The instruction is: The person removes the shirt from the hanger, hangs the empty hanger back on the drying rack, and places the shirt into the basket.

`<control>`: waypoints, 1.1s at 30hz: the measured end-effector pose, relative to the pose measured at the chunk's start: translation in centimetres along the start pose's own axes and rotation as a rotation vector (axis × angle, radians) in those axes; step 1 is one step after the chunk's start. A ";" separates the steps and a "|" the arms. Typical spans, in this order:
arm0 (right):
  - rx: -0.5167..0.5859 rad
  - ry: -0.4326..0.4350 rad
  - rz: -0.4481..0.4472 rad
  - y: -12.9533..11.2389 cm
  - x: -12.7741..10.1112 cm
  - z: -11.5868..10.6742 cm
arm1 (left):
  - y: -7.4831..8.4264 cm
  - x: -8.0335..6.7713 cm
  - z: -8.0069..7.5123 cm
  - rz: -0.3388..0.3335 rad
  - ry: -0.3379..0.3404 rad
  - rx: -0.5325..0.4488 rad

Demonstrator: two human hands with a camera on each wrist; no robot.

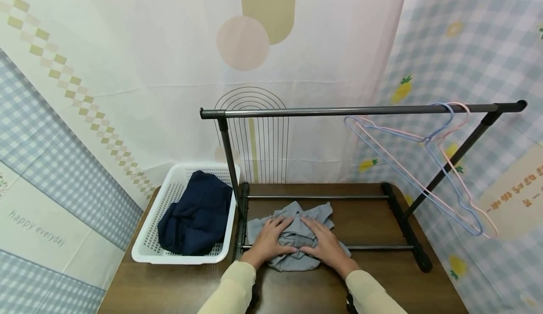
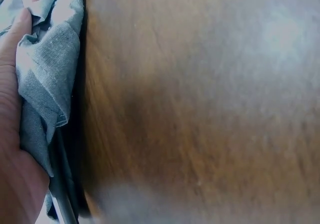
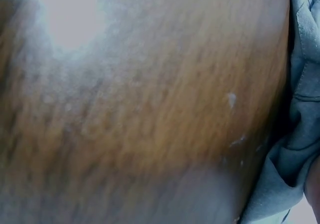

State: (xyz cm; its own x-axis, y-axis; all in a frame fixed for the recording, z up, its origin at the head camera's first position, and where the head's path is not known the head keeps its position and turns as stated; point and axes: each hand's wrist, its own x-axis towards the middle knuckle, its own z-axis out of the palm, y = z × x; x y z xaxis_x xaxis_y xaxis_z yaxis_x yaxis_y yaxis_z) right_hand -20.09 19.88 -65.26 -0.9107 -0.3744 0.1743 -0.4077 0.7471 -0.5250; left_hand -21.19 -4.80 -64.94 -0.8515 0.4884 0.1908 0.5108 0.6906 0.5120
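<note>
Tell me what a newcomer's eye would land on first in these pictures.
Both hands, left hand and right hand, rest on a crumpled grey cloth garment on the brown wooden table, between the base rails of a dark metal clothes rack. Left of it, a white plastic basket holds a navy garment; pastel wire hangers hang at the rack's right end.

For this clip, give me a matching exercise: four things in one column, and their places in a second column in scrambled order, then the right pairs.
Things:
1. grey cloth
2. navy garment
3. hangers
4. basket

Places:
A. on the rack's top bar, at the right end
B. on the table, left of the rack
C. under both hands, on the table
D. inside the white basket

Pairs: 1-C, 2-D, 3-A, 4-B
</note>
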 end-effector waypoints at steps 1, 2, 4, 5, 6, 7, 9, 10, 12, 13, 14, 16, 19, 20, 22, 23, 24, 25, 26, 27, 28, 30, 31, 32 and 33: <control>0.007 0.010 -0.008 0.0 0.0 0.0 | 0.0 0.0 0.0 0.000 0.003 -0.009; 0.013 0.019 -0.015 -0.1 0.0 0.0 | 0.0 0.0 0.1 0.001 0.006 -0.015; 0.016 0.038 -0.026 -0.2 0.0 0.1 | 0.1 0.0 0.2 0.003 0.017 -0.027; 0.019 0.048 -0.031 -0.2 0.0 0.1 | 0.1 0.0 0.2 0.004 0.023 -0.033; 0.020 0.058 -0.038 -0.2 0.0 0.2 | 0.1 0.0 0.3 0.005 0.028 -0.036; 0.019 0.069 -0.045 -0.3 0.0 0.2 | 0.1 0.1 0.4 0.004 0.035 -0.036; 0.013 0.088 -0.057 -0.3 0.0 0.2 | 0.0 0.1 0.5 0.002 0.046 -0.044; 0.011 0.100 -0.066 -0.3 0.0 0.2 | 0.0 0.1 0.6 -0.002 0.051 -0.050; -0.002 0.121 -0.088 -0.2 0.1 0.3 | 0.0 0.2 0.7 -0.004 0.065 -0.069; -0.004 0.133 -0.100 -0.2 0.1 0.3 | 0.0 0.2 0.7 -0.004 0.070 -0.080; -0.002 0.141 -0.111 -0.2 0.1 0.2 | 0.0 0.2 0.7 -0.003 0.076 -0.091; 0.011 0.166 -0.134 -0.1 0.2 0.3 | 0.1 0.2 0.6 0.003 0.098 -0.113; 0.038 0.187 -0.155 -0.2 0.4 0.3 | 0.3 0.1 0.4 0.002 0.120 -0.150; 0.045 0.192 -0.158 -0.2 0.5 0.2 | 0.4 0.0 0.3 -0.001 0.126 -0.164; 0.048 0.199 -0.164 -0.4 0.7 0.0 | 0.5 0.0 0.0 -0.011 0.130 -0.194; 0.055 0.198 -0.163 -0.4 0.7 -0.1 | 0.5 0.1 -0.1 -0.017 0.130 -0.208; 0.064 0.199 -0.163 -0.6 0.8 -0.3 | 0.6 0.1 -0.3 -0.022 0.129 -0.220; 0.071 0.201 -0.163 -0.7 0.9 -0.4 | 0.7 0.1 -0.5 -0.026 0.130 -0.232; 0.078 0.200 -0.160 -0.8 1.0 -0.6 | 0.7 0.2 -0.6 -0.028 0.132 -0.239; 0.084 0.197 -0.158 -0.9 1.1 -0.8 | 0.7 0.2 -0.8 -0.028 0.134 -0.245; 0.089 0.194 -0.152 -1.0 1.2 -1.0 | 0.8 0.3 -1.0 -0.029 0.137 -0.251; 0.108 0.194 -0.148 -1.3 1.4 -1.4 | 0.8 0.5 -1.4 -0.033 0.141 -0.254; 0.112 0.195 -0.143 -1.5 1.5 -1.6 | 0.9 0.6 -1.6 -0.030 0.147 -0.251; 0.119 0.196 -0.136 -1.6 1.6 -1.9 | 1.0 0.7 -1.8 -0.029 0.150 -0.250; 0.129 0.199 -0.132 -1.8 1.6 -2.1 | 1.1 0.8 -2.1 -0.027 0.155 -0.251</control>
State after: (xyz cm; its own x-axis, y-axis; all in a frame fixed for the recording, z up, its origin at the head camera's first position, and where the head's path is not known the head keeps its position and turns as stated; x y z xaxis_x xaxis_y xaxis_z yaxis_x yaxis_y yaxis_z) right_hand -20.97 19.07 -62.27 -0.8504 -0.3397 0.4018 -0.5239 0.6178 -0.5863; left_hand -21.58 -4.79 -62.49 -0.8820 0.3711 0.2903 0.4592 0.5392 0.7060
